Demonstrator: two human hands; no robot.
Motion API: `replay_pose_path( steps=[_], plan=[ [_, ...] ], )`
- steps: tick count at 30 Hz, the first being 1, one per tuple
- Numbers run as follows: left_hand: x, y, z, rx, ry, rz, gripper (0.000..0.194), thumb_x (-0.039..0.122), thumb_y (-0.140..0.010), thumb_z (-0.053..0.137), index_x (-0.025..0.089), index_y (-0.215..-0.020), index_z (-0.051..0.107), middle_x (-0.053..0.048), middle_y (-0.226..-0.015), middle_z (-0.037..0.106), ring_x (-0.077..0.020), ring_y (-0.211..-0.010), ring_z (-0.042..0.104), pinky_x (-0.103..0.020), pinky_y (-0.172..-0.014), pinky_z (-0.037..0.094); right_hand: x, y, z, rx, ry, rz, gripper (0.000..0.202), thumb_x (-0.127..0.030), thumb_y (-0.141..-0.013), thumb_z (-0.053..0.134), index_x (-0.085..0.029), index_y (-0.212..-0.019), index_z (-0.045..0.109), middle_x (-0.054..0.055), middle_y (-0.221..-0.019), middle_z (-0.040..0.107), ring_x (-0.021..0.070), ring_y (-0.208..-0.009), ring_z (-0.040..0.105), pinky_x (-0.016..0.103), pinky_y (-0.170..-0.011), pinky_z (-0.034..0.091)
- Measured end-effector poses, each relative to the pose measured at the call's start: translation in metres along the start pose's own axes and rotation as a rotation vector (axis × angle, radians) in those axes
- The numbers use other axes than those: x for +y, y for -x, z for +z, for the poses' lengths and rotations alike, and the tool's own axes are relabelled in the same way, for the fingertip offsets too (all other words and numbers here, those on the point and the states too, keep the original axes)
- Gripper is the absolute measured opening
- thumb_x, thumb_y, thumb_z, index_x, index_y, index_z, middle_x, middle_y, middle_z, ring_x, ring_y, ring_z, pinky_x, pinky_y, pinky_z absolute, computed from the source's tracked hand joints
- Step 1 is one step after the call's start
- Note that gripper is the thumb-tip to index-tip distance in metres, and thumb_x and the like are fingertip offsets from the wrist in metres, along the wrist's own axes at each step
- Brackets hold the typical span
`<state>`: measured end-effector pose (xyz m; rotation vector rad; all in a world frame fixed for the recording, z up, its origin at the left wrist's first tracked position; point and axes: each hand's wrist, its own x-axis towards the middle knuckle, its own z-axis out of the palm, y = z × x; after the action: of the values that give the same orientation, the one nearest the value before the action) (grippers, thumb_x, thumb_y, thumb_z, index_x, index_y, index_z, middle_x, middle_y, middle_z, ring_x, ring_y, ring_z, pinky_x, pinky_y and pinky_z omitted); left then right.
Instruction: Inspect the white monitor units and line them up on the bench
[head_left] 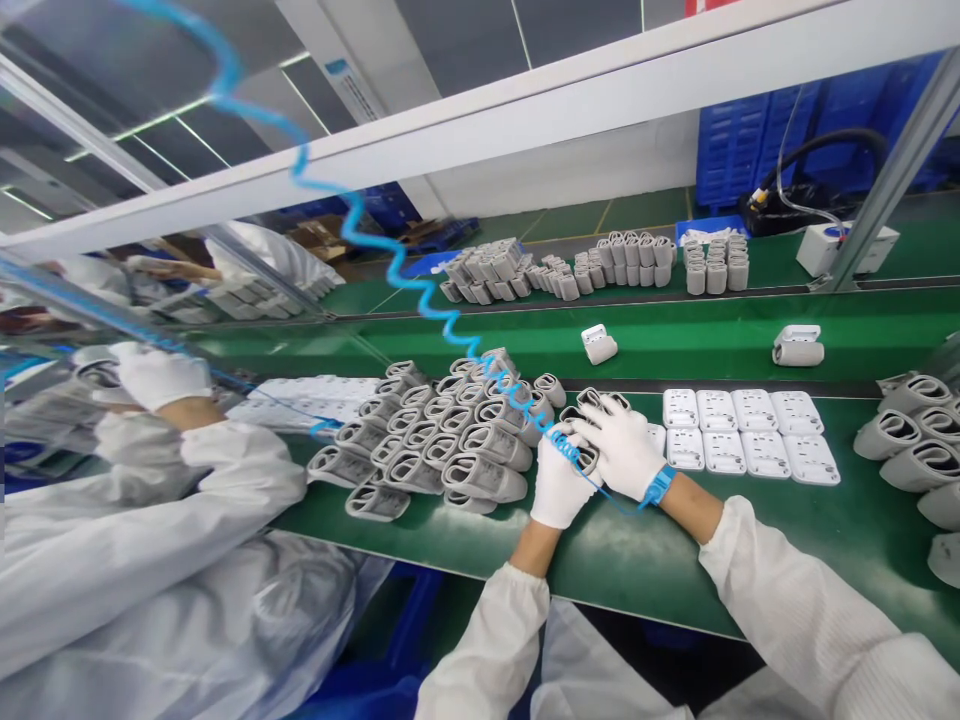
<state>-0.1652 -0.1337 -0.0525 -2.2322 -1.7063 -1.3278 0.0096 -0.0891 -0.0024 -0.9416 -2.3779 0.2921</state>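
Both my hands, in white gloves, are close together over the green table. My left hand (561, 482) is on the near left side of some rolled grey cuffs (589, 458), its fingers bent and partly behind a coiled blue cord (517, 400). My right hand (619, 445), with a blue strap at the wrist, lies over the same cuffs with its fingers spread. A large pile of rolled grey cuffs (420, 430) is just left of my hands. To their right, flat white devices (744, 430) lie in two rows.
Behind the table runs a green belt (675, 345) carrying two white devices with cuffs. More cuffs (911, 440) stand at the right edge. A co-worker's gloved hand (161, 377) and sleeves are at the left. A white rail (480, 90) crosses above.
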Motion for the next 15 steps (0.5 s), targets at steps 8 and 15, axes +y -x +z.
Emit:
replay_pose_path(
  steps=[8, 15],
  plan=[
    [-0.001, 0.003, -0.005, -0.014, 0.123, -0.024, 0.021, 0.021, -0.082, 0.079, 0.023, -0.088, 0.059, -0.013, -0.131, 0.06, -0.0327, -0.127, 0.064, -0.051, -0.111, 0.056, 0.015, -0.008, 0.001, -0.092, 0.04, -0.009, 0.061, -0.015, -0.091, 0.063, -0.034, -0.148, 0.068, 0.001, -0.166, 0.06, 0.0351, -0.16, 0.04, 0.055, -0.104, 0.06],
    [-0.012, 0.008, -0.019, -0.157, 0.215, -0.001, 0.026, 0.023, -0.081, 0.078, 0.024, -0.097, 0.058, -0.011, -0.129, 0.061, -0.0309, -0.128, 0.063, -0.049, -0.113, 0.055, 0.018, -0.013, -0.003, -0.103, -0.044, -0.006, 0.042, -0.017, -0.082, 0.071, -0.027, -0.122, 0.077, 0.004, -0.159, 0.065, 0.039, -0.156, 0.043, 0.057, -0.103, 0.064]
  ],
)
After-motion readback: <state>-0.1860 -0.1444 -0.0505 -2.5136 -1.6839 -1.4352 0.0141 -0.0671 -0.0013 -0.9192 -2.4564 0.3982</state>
